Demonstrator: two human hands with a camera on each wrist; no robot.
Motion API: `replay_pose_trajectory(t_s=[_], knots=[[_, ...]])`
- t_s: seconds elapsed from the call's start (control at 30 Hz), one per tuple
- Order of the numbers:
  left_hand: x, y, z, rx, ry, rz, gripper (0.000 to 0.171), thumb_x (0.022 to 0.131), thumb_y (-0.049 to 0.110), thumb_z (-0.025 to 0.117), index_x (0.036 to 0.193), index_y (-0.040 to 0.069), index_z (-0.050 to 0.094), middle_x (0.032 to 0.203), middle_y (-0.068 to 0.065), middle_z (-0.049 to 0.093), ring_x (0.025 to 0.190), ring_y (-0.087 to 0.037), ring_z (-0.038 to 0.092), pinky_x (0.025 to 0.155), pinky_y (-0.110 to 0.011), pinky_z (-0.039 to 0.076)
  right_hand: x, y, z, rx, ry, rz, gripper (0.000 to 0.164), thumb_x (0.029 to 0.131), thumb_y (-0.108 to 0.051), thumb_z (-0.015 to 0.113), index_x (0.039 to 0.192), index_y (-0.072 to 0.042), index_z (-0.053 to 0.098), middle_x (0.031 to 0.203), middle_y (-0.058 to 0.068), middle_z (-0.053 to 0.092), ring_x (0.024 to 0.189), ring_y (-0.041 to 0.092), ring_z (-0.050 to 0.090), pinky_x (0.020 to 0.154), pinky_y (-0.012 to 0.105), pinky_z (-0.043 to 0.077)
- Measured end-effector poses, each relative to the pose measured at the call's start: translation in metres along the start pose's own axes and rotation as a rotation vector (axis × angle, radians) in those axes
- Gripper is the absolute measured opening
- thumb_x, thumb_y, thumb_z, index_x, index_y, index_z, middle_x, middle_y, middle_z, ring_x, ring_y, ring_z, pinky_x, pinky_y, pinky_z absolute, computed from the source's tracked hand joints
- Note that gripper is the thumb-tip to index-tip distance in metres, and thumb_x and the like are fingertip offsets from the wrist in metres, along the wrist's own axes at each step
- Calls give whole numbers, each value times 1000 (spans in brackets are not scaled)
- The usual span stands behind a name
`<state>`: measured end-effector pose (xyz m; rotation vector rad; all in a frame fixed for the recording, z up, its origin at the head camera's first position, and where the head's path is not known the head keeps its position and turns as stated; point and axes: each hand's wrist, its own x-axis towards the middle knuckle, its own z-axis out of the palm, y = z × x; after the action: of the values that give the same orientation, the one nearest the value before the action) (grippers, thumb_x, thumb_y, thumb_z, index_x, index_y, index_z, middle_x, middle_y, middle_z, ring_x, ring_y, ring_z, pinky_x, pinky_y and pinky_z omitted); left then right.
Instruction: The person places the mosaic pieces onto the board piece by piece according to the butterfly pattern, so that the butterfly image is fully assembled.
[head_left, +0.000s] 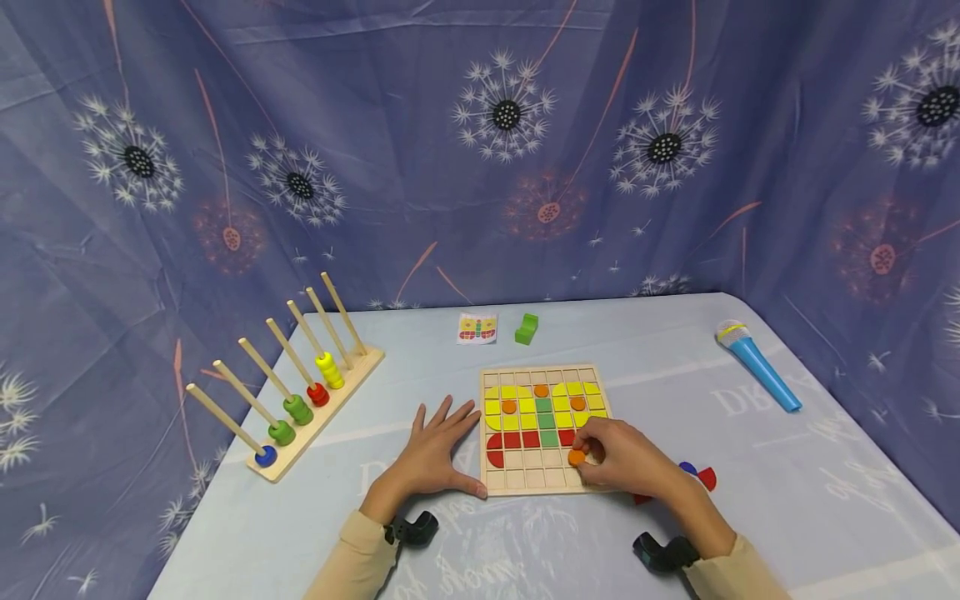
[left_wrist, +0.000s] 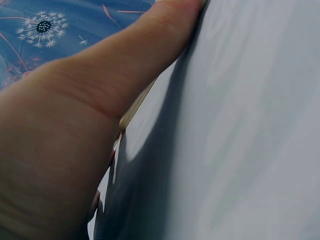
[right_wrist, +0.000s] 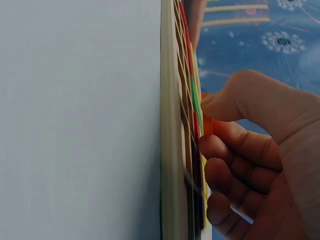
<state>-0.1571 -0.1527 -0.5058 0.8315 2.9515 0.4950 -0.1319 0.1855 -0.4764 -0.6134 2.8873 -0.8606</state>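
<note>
A wooden grid board [head_left: 525, 481] lies on the table, filled partly with yellow, red, green and orange pieces. My right hand [head_left: 630, 457] is over its lower right part and pinches an orange disc [head_left: 576, 457] between thumb and finger. In the right wrist view the orange disc [right_wrist: 207, 125] shows at the thumb tip, close to the board's surface. My left hand [head_left: 437, 450] rests flat with fingers spread at the board's left side, its thumb tip at the lower left corner. The left wrist view is mostly filled by the thumb [left_wrist: 125, 55].
A peg stand with coloured beads [head_left: 315, 429] stands left. Behind the board are a butterfly pattern card [head_left: 477, 328] and a green block [head_left: 527, 329]. A toy microphone [head_left: 761, 367] lies right. Red and blue pieces [head_left: 707, 478] lie partly hidden by my right arm.
</note>
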Motion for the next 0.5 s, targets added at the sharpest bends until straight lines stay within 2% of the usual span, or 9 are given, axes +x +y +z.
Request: replay_pose_trajectory(t_s=[0.3, 0.5], knots=[[0, -1, 0, 3, 1, 6, 124, 51, 90, 60, 152, 25, 30, 158, 8, 20, 146, -26, 4, 109, -62, -4, 20, -26, 19, -44, -13, -76, 20, 71, -24, 76, 87, -25, 64, 74, -14, 52, 67, 4, 48, 60, 22, 44], [0, -1, 1, 0, -1, 2, 123, 52, 91, 59, 152, 26, 30, 158, 8, 20, 146, -26, 4, 109, -62, -5, 33, -43, 26, -58, -37, -92, 21, 73, -28, 76, 90, -23, 64, 75, -13, 52, 68, 6, 49, 61, 23, 44]])
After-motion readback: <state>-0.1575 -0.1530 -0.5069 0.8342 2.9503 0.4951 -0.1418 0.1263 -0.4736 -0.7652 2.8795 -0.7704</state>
